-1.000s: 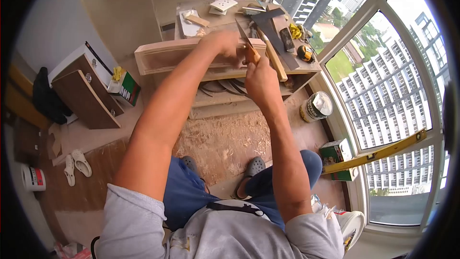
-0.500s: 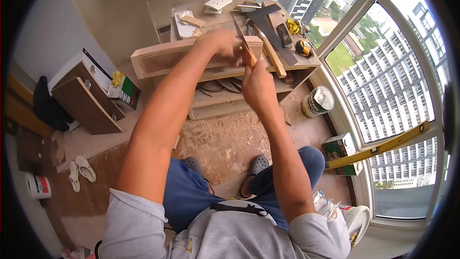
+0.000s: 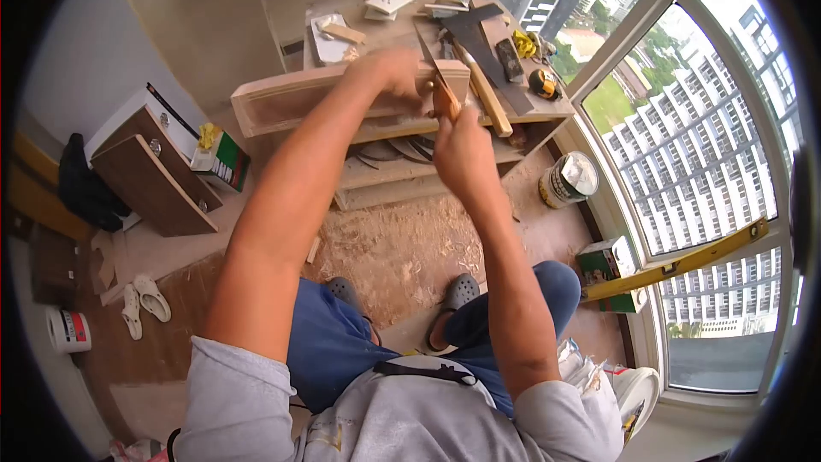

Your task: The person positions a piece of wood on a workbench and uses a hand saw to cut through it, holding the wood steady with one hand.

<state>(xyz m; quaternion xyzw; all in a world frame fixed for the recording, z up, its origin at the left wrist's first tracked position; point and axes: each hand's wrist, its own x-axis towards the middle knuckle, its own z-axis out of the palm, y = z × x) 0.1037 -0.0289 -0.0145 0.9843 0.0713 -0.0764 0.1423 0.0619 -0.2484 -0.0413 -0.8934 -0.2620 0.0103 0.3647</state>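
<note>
My right hand (image 3: pixel 464 150) is closed round the wooden handle of a handsaw (image 3: pixel 445 101). Its thin dark blade points away from me, against the right end of a long wooden drawer-like box (image 3: pixel 286 109). Just left of the blade, my left hand (image 3: pixel 393 77) grips the box's upper edge, its fingers curled down and partly hidden. The box lies along the near side of a dusty worktable (image 3: pixel 372 38). A long pale wooden handle (image 3: pixel 487 98) and a broad dark metal blade (image 3: pixel 479 38) lie to the right of the saw.
White socket plates (image 3: pixel 391 2), a black-and-orange tape measure (image 3: pixel 543 84) and yellow-handled tools sit on the worktable. Shavings litter the floor (image 3: pixel 393 248). A paint can (image 3: pixel 568 180) stands right, near a yellow level (image 3: pixel 676 265). Brown panels (image 3: pixel 158 175) lean at left.
My right hand and the saw have shifted very slightly toward me. My left hand stays on the box, less blurred now.
</note>
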